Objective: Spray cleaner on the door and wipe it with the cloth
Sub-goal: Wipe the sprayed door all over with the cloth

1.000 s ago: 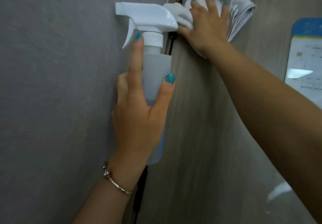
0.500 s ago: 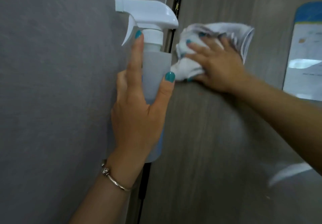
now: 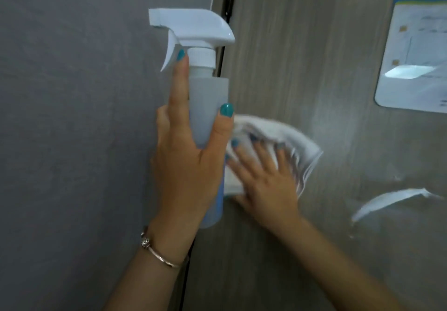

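So I'm on the wipe step right now. The door [image 3: 302,57], wood-grain and taking up the whole right side, has the white cloth [image 3: 287,146] pressed flat on it near its hinge edge, roughly mid-height in my view. My right hand [image 3: 263,185] is spread wide on top of the cloth, fingers splayed, pinning it to the panel; it's blurry, so I'd guess mid-stroke. Next I'd say it needs more passes across the panel, steering clear of the laminated notice [image 3: 411,52] up at the right. My left hand [image 3: 183,165] is wrapped around the spray bottle [image 3: 208,107], held upright just beside the cloth, index finger resting under the trigger, not squeezing as far as I can tell. The bottle's translucent, with bluish liquid only in the lower part.
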The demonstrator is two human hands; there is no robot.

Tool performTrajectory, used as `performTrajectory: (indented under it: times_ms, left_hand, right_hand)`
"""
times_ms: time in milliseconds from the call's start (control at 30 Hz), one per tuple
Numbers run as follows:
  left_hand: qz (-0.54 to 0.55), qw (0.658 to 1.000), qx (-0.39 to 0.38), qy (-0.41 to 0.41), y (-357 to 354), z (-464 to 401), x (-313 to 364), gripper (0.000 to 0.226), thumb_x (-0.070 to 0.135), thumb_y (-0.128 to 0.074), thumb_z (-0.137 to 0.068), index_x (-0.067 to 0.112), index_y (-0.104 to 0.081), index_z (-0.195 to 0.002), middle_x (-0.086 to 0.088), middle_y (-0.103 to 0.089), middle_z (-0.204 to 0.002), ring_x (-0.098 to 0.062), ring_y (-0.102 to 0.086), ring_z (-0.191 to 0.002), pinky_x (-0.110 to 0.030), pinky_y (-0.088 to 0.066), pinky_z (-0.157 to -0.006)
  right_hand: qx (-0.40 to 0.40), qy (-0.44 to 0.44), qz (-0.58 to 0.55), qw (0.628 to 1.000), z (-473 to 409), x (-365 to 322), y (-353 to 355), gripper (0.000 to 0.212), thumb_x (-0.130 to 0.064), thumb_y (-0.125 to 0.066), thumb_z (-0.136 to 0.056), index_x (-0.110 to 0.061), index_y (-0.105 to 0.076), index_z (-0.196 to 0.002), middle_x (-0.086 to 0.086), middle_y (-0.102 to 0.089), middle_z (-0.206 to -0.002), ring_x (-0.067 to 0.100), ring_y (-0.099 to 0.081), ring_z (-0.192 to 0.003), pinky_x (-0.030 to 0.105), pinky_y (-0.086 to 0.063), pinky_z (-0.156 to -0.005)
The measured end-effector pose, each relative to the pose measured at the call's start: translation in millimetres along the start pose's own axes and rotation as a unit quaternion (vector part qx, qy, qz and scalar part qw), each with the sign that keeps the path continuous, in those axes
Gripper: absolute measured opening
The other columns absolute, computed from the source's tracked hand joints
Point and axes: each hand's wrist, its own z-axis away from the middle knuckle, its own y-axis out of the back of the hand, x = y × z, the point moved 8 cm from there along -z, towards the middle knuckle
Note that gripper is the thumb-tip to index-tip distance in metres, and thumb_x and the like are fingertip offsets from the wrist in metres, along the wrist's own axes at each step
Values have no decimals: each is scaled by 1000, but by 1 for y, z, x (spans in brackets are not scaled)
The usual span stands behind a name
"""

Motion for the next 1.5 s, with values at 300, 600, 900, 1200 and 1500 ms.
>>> performTrajectory:
  times_ms: [300, 600, 900, 1200, 1500]
  left_hand:
    - [-40, 999, -31, 9, 17, 12, -2, 67, 51, -51, -92, 46, -14, -147, 28, -38, -123, 6, -50, -106, -40, -52, -90]
    - [-51, 998, -19, 26, 27, 24, -18, 68, 48, -54, -92, 43, -16, -148, 27, -40, -121, 4, -50, -108, -24, -50, -87]
    - [-50, 997, -36, 57, 37, 52, -18, 70, 48, -54, -89, 48, -15, -147, 20, -42, -125, 4, -51, -106, -21, -52, -81]
    - [-42, 998, -9, 53, 33, 35, -15, 71, 47, -54, -91, 38, -16, -150, 24, -40, -116, 6, -51, -101, -15, -49, -80]
    - [-37, 997, 1, 68, 34, 47, -6, 69, 50, -52, -92, 42, -15, -149, 20, -43, -120, -5, -56, -100, -40, -57, -77]
  right_hand:
    - [-10, -5, 33, 999, -94, 56, 21, 64, -51, -58, -86, -24, -47, -142, 7, -39, -154, 40, -31, -142, 61, -13, -113]
    - [33, -67, -11, 997, -74, 0, -7, 61, -54, -49, -89, -19, -50, -140, 2, -43, -152, 34, -31, -143, 52, -5, -117]
    - [19, 12, -21, 1000, 58, -77, -30, 46, -21, -65, -86, -19, -60, -132, 4, -51, -144, 33, -62, -115, 48, -33, -102]
    - [15, -78, -7, 997, -87, 62, 24, 59, -50, -45, -91, -16, -47, -140, 8, -41, -152, 39, -27, -144, 59, -12, -115]
    - [-22, -10, -46, 999, 113, -59, -17, 56, -28, -67, -84, -20, -53, -138, 3, -45, -148, 30, -57, -122, 46, -28, -109]
